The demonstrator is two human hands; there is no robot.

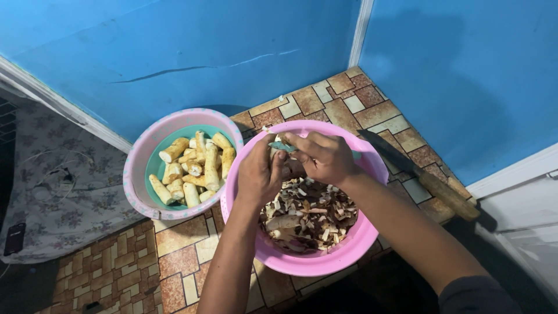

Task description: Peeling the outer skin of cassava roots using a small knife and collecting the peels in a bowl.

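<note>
- My left hand [258,174], at the centre of the frame, has its fingers closed around a brown unpeeled cassava root piece [292,168], held over the round pink plastic basin [372,166].
- My right hand [322,157] has its fingers closed on a small teal-handled peeler [283,147], pressed against the root's top.
- The pink basin holds a heap of brown and white peelings [311,215]; one or two roots among them look unpeeled, I judge.
- At the left, a pale pink bowl with a teal inside [145,151] carries many peeled cream-coloured root pieces [195,168], so most of the peeling looks done.
- A long dark knife with a wooden handle [421,174] lies on the patterned floor at the right.
</note>
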